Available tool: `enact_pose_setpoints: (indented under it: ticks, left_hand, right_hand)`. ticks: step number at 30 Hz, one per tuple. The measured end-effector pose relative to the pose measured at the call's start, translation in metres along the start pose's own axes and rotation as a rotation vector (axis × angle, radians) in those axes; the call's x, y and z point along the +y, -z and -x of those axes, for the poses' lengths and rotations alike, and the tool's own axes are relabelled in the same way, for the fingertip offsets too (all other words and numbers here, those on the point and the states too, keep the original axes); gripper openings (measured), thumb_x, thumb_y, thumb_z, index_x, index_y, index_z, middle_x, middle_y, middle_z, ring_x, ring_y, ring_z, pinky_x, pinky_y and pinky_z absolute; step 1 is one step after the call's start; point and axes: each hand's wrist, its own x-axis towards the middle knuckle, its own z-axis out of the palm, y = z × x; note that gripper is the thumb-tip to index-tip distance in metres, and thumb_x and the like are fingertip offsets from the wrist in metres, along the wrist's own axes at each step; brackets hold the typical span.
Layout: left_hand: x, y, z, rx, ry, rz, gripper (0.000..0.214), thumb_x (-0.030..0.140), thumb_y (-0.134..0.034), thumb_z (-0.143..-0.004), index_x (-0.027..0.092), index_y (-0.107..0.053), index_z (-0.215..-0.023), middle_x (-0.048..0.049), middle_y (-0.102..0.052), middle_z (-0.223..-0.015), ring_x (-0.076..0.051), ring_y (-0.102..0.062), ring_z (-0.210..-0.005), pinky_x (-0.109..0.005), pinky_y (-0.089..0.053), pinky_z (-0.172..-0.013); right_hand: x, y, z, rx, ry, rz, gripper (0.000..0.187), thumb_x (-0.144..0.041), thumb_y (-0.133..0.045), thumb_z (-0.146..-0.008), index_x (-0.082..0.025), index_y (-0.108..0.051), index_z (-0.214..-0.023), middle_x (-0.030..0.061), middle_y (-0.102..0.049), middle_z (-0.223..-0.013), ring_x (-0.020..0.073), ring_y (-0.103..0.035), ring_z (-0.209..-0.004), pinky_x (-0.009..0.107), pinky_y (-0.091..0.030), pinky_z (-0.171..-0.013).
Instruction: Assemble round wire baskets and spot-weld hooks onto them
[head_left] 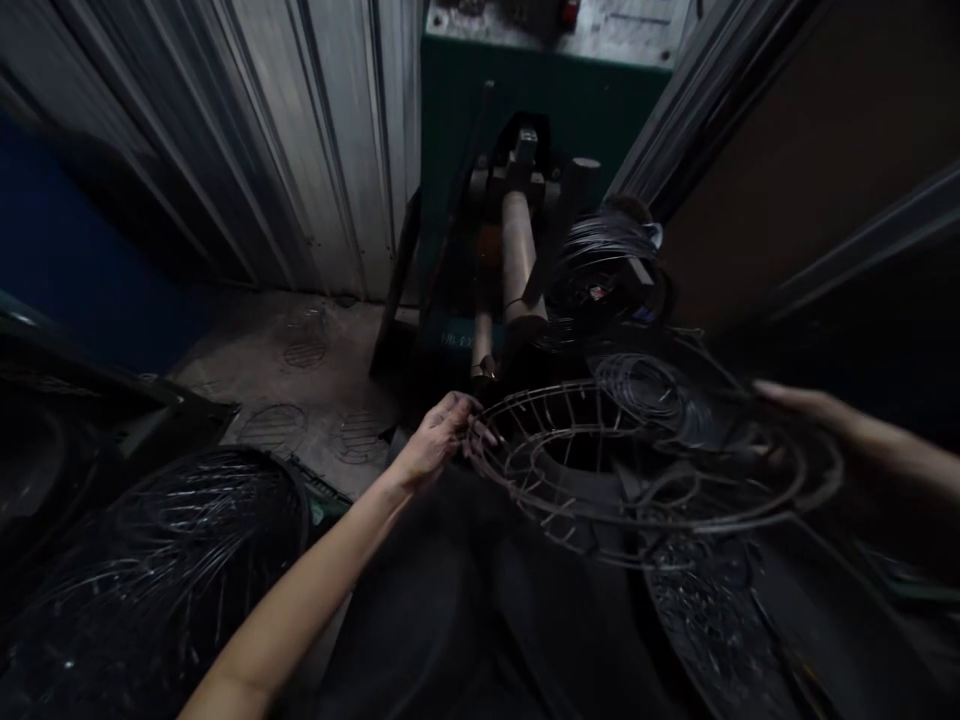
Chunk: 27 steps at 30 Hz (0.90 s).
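Note:
A round wire frame (551, 432), made of dark rings joined by short cross wires, is tilted in front of my body. My left hand (439, 435) is closed on its left rim, thumb and fingers pinching the wire. At the frame's far right, my right hand (806, 402) is blurred; its visible fingers stretch out leftward just above the rings, and I cannot tell whether they touch. Behind the frame's right half lies a coil of thin wire (645, 388), partly covered by the rings.
A green machine (615, 105) with a metal shaft (517, 240) stands ahead. Wire bundles (611, 240) sit to its right. Round wire grids (274, 425) lie on the floor at left. Large containers of dark wire pieces stand at lower left (217, 520) and lower right (705, 600). Corrugated metal wall (322, 130) rises behind.

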Motion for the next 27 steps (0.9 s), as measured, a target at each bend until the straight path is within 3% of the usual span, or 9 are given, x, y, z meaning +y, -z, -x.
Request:
enact_pose_setpoints:
  ticks: [3, 5, 9, 13, 16, 20, 23, 27]
  left_hand:
    - [0.000, 0.003, 0.030, 0.112, -0.028, -0.155, 0.038, 0.056, -0.052, -0.082, 0.019, -0.046, -0.088, 0.0014, -0.060, -0.063, -0.007, -0.051, -0.051, -0.015, -0.035, -0.046]
    - [0.010, 0.013, 0.054, 0.203, -0.081, -0.346, 0.033, 0.052, -0.053, -0.083, 0.020, -0.046, -0.086, 0.0023, -0.059, -0.065, -0.007, -0.050, -0.052, -0.015, -0.037, -0.047]
    - [0.049, 0.039, 0.097, 0.360, -0.120, -0.629, 0.027, 0.045, -0.059, -0.080, 0.021, -0.048, -0.087, 0.0031, -0.057, -0.066, -0.009, -0.051, -0.051, -0.017, -0.040, -0.045]
    - [0.097, 0.048, 0.117, 0.475, -0.200, -0.785, 0.027, 0.036, -0.070, -0.073, 0.025, -0.054, -0.090, 0.0032, -0.057, -0.072, -0.010, -0.053, -0.054, -0.020, -0.045, -0.046]
    - [0.125, 0.040, 0.107, 0.520, -0.293, -0.834, 0.024, 0.036, -0.072, -0.070, 0.023, -0.059, -0.085, 0.0012, -0.059, -0.075, -0.012, -0.058, -0.061, -0.022, -0.048, -0.050]
    - [0.158, 0.020, 0.074, 0.468, -0.404, -0.836, 0.025, 0.037, -0.072, -0.070, 0.017, -0.060, -0.080, 0.0017, -0.058, -0.068, -0.008, -0.054, -0.054, -0.018, -0.044, -0.046]
    - [0.181, 0.004, 0.050, 0.418, -0.437, -0.917, 0.031, 0.038, -0.072, -0.068, 0.012, -0.060, -0.081, 0.0028, -0.057, -0.066, -0.005, -0.054, -0.053, -0.017, -0.041, -0.049]
    - [0.204, -0.014, 0.031, 0.333, -0.404, -1.114, 0.045, 0.042, -0.070, -0.068, 0.004, -0.060, -0.089, 0.0019, -0.056, -0.070, -0.013, -0.064, -0.068, -0.023, -0.042, -0.059]
  right_hand:
    - [0.029, -0.008, 0.012, -0.106, -0.299, -0.029, 0.045, -0.059, -0.052, -0.076, -0.024, -0.069, -0.099, 0.0124, -0.072, -0.096, 0.0311, -0.068, -0.088, 0.045, -0.053, -0.077]
    - [0.056, -0.027, 0.013, -0.167, -0.377, -0.112, 0.042, -0.055, -0.052, -0.080, -0.021, -0.070, -0.097, 0.0107, -0.073, -0.085, 0.0272, -0.069, -0.081, 0.038, -0.055, -0.074]
    - [0.099, -0.087, 0.001, -0.451, -0.384, -0.354, 0.045, -0.053, -0.046, -0.086, -0.016, -0.067, -0.101, 0.0099, -0.073, -0.078, 0.0241, -0.069, -0.071, 0.036, -0.055, -0.068]
    - [0.089, -0.138, -0.018, -0.713, -0.317, -0.479, 0.047, -0.057, -0.046, -0.086, -0.019, -0.062, -0.108, 0.0093, -0.072, -0.080, 0.0231, -0.068, -0.066, 0.037, -0.055, -0.061]
    - [0.062, -0.155, -0.030, -0.781, -0.280, -0.544, 0.044, -0.055, -0.041, -0.088, -0.023, -0.057, -0.112, 0.0059, -0.072, -0.077, 0.0203, -0.066, -0.059, 0.035, -0.054, -0.055]
    - [0.041, -0.164, -0.037, -0.757, -0.263, -0.595, 0.037, -0.050, -0.038, -0.091, -0.023, -0.056, -0.110, 0.0044, -0.072, -0.075, 0.0149, -0.059, -0.043, 0.024, -0.045, -0.039]
    - [0.045, -0.171, -0.040, -0.804, -0.296, -0.656, 0.035, -0.048, -0.036, -0.092, -0.023, -0.057, -0.105, 0.0040, -0.071, -0.074, 0.0124, -0.053, -0.037, 0.020, -0.037, -0.033]
    - [0.059, -0.184, -0.046, -0.933, -0.322, -0.729, 0.050, -0.060, -0.031, -0.088, -0.021, -0.059, -0.101, 0.0055, -0.069, -0.072, 0.0142, -0.054, -0.041, 0.024, -0.041, -0.035]
